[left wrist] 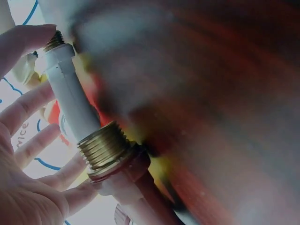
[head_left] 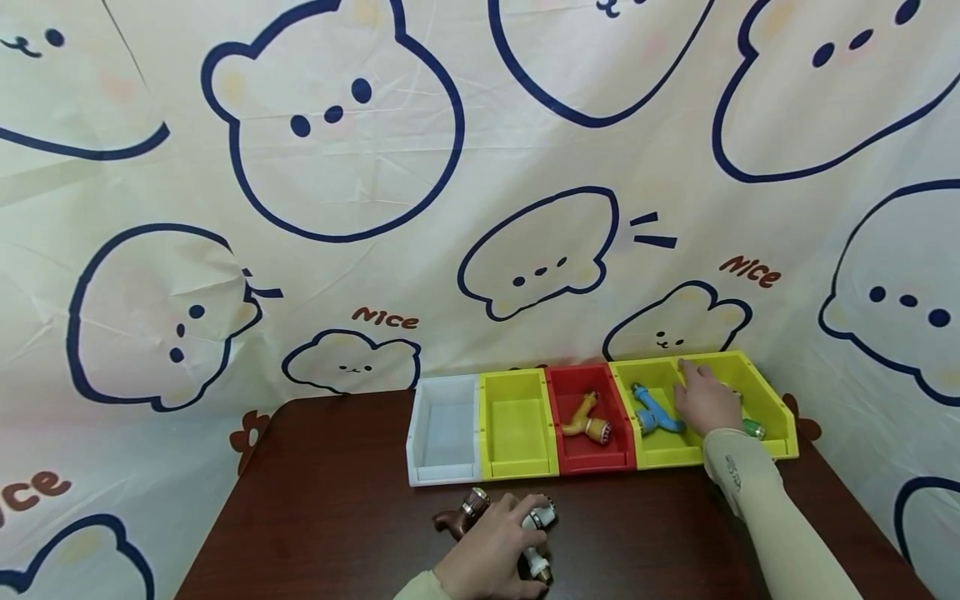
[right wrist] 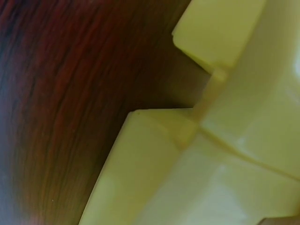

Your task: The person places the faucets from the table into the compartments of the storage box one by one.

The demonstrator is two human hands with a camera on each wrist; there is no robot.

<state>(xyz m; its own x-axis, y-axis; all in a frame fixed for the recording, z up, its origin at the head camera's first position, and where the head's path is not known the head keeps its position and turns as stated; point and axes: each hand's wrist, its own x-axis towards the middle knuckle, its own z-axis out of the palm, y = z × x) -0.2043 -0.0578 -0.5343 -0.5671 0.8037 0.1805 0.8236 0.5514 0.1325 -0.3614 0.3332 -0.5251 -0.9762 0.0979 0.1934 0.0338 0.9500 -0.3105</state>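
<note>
My left hand (head_left: 495,542) is over a white tap (head_left: 537,562) on the table, thumb at its threaded end and fingers around its other end. In the left wrist view, the thumb touches the brass thread of this white tap (left wrist: 70,84). A brown tap (head_left: 453,521) lies beside that hand; its brass thread (left wrist: 105,147) is close to the outer fingers. My right hand (head_left: 705,400) reaches into the right yellow bin (head_left: 772,408) with fingers stretched toward its back wall. A blue tap (head_left: 656,412) lies left of it, a partly hidden green tap (head_left: 753,429) right of it.
Left of that bin stand a red bin (head_left: 592,458) with a yellow tap (head_left: 587,419) in it, another yellow bin (head_left: 517,417) and a white bin (head_left: 446,433). Behind them hangs a printed cloth (head_left: 337,275). The dark wooden table (head_left: 322,500) extends in front.
</note>
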